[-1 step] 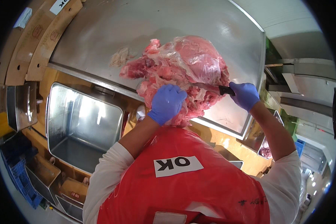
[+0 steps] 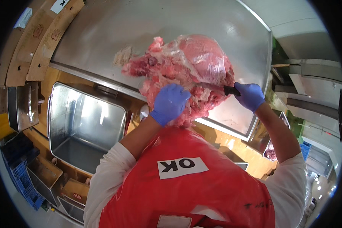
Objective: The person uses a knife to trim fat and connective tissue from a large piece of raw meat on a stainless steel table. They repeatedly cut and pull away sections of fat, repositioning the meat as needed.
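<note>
A large piece of raw meat (image 2: 205, 57), pink with whitish membrane and fat, lies at the near edge of the steel table. My left hand (image 2: 171, 102), in a blue glove, is closed on the near left part of the meat, its fingers curled into the flesh. In my right hand (image 2: 250, 97), also gloved in blue, is the black handle of a knife (image 2: 216, 87). The blade points left across the meat, its tip close to my left fingers and partly hidden in loose tissue. A pale scrap of trimming (image 2: 122, 56) rests left of the meat.
Below the table on the left stands a deep steel tub (image 2: 85, 125). Cardboard boxes (image 2: 51, 41) line the far left, and blue plastic crates (image 2: 24, 182) sit at the lower left. The steel table (image 2: 121, 22) extends beyond the meat. Another tray with meat (image 2: 270, 152) is at the right.
Almost nothing differs. The meat and knife have shifted very slightly; both hands keep their hold.
</note>
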The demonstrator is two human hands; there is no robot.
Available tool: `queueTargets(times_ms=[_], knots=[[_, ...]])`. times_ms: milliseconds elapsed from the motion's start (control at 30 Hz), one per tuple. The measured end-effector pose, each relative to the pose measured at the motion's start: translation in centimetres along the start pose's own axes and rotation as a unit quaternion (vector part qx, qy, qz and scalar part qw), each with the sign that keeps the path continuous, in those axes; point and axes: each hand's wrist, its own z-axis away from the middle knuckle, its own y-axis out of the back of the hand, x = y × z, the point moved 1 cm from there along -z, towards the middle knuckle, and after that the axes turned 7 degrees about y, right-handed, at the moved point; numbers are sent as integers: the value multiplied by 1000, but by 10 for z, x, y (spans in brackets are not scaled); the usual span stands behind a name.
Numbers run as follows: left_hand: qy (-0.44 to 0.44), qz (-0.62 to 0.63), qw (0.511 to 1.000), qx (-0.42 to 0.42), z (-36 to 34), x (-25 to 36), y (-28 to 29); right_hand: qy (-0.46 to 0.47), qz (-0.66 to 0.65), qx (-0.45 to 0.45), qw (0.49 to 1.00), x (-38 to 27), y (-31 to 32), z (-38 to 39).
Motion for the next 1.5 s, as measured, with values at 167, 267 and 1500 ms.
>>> queueTargets(times_ms=[167,267,1500], knots=[[9,15,1000,4,-5,-9,0,-23,-26,90,995,0,-49,8],[3,3,999,36,-8,-12,-2,-49,-44,134,989,-11,-65,13],[64,-34,990,-123,-65,-25,3,-207,-94,66,972,-85,80,104]])
